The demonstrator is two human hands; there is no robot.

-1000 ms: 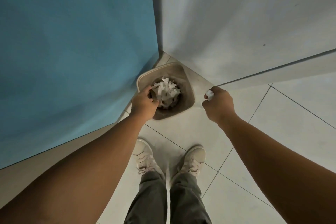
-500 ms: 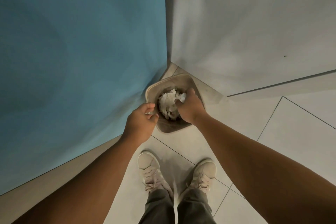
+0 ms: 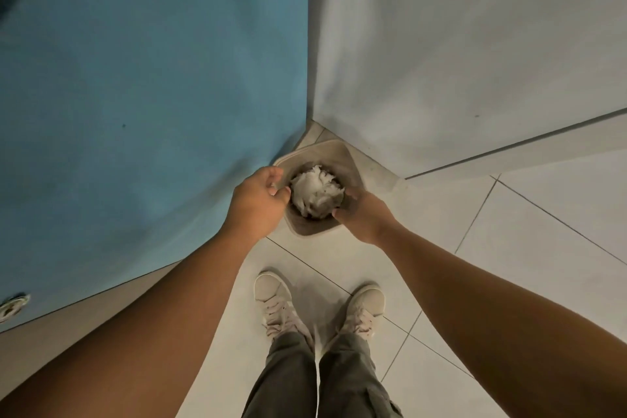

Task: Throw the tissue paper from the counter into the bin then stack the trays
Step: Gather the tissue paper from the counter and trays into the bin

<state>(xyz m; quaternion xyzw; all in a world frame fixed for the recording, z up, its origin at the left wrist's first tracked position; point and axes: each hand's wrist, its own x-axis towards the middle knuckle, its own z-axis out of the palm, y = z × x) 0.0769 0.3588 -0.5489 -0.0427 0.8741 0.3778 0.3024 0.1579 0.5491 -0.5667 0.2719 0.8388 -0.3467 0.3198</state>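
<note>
Tissue paper (image 3: 315, 192): a white crumpled wad in the round mouth of the bin (image 3: 339, 154). It is heaped about level with the opening, not sunk out of sight. The bin stands on the tiled floor (image 3: 509, 248), in the corner where the blue panel (image 3: 152, 78) meets the white wall (image 3: 458, 44).

Your left hand (image 3: 258, 205): fingers curled at the bin's left rim, thumb at the edge of the mouth. The grip reads as clenched on the rim, steadying the bin.

Your right hand (image 3: 364, 215): at the right side of the mouth, against the wad's edge. The fingertips dip out of sight inside, so I cannot tell whether that grip is grasping tissue or released.

Step in hand, as I judge it: the tail of the binning. The tissue is in, either being tamped or let go. The trays and the surface are not in view.

Next move calls for both hands coming off the bin with nothing white clinging to the fingers. Then turn toward the surface for the trays. Watch the heaped wad. It looks springy and may lift over the rim once you let go.
</note>
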